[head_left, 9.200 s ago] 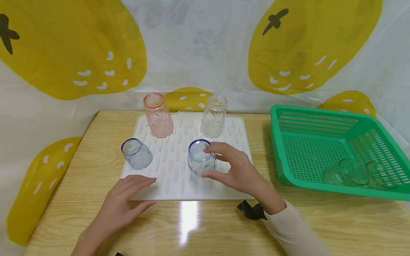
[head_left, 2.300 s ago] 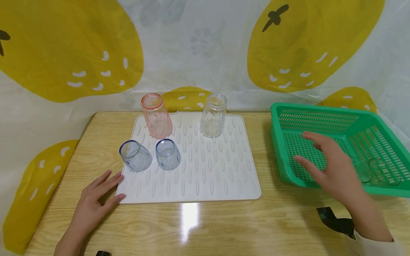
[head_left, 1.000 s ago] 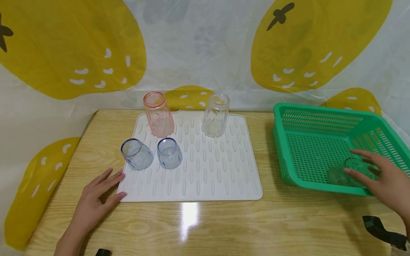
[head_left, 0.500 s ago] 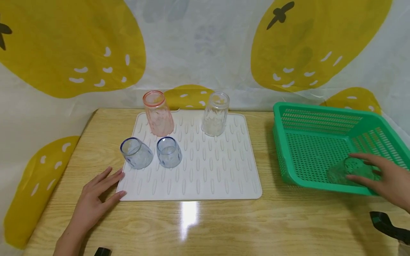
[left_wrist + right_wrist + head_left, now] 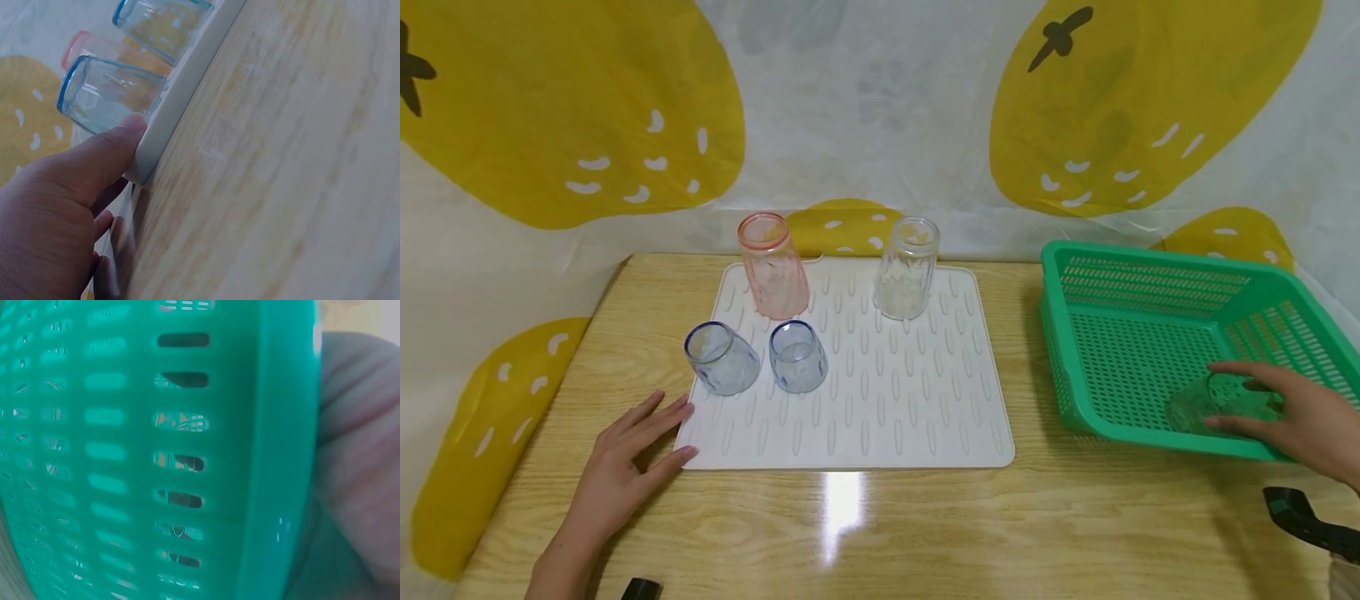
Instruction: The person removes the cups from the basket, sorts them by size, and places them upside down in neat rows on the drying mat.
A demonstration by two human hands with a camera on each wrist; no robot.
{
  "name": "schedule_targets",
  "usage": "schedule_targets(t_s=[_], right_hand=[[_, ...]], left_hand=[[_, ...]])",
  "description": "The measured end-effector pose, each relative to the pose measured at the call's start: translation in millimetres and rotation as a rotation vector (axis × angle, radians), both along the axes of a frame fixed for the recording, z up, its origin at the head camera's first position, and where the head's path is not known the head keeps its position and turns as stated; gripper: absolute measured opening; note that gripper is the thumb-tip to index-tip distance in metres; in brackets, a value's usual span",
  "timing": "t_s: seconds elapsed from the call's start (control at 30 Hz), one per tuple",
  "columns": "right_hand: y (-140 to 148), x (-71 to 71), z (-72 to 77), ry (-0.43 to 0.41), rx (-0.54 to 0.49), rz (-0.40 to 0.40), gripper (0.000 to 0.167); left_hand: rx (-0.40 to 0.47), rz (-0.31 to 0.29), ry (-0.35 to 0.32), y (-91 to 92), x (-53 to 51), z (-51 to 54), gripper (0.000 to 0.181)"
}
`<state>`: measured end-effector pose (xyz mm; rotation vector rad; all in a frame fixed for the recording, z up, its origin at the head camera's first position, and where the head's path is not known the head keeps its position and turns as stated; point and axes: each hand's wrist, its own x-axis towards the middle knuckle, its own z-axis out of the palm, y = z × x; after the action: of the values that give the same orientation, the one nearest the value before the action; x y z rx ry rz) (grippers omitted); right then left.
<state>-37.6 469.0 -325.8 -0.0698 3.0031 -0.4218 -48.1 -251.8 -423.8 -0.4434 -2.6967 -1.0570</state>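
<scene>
My left hand (image 5: pixel 617 467) rests at the left edge of a white ridged mat (image 5: pixel 917 433), its thumb touching the mat's rim in the left wrist view. Two short blue-rimmed glasses (image 5: pixel 724 365) stand near that hand. Behind them is a tall pink glass (image 5: pixel 777 279), with a tall clear glass (image 5: pixel 904 279) to its right. Over the near rim of a green basket (image 5: pixel 1138 350) my right hand (image 5: pixel 1292 412) reaches in, thumb and fingers curved round a clear glass (image 5: pixel 1247 402). The basket wall hides most of that hold in the right wrist view.
Another clear glass (image 5: pixel 1187 408) lies in the basket, left of my right hand. A wooden table (image 5: pixel 925 533) carries mat and basket. A white cloth with yellow fruit shapes (image 5: pixel 880 133) hangs behind.
A blue-rimmed glass has been set beside the other one on the mat. My right hand has moved right into the basket, then lowered round a glass. The left hand stays at the mat's edge.
</scene>
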Motion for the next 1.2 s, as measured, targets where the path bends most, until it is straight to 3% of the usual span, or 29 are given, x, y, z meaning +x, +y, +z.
schedule_targets(t_s=[0.37, 0.7, 1.03, 1.2], right_hand=[[-4, 4.8, 2.5, 0.101, 0.05, -0.067, 0.068], [-18, 9.9, 13.2, 0.256, -0.154, -0.061, 0.064], [-38, 13.4, 29.7, 0.437, -0.233, -0.083, 0.065], [-47, 12.1, 34.7, 0.468, -0.234, -0.095, 0.066]], left_hand=[[-0.006, -0.016, 0.033, 0.4, -3.0, -2.3, 0.06], [-0.007, -0.013, 0.015, -0.1, -2.0, -2.3, 0.058], [-0.05, -0.018, 0.046, 0.9, -2.6, -2.5, 0.052], [-0.043, -0.022, 0.042, -0.2, -2.3, -2.9, 0.052]])
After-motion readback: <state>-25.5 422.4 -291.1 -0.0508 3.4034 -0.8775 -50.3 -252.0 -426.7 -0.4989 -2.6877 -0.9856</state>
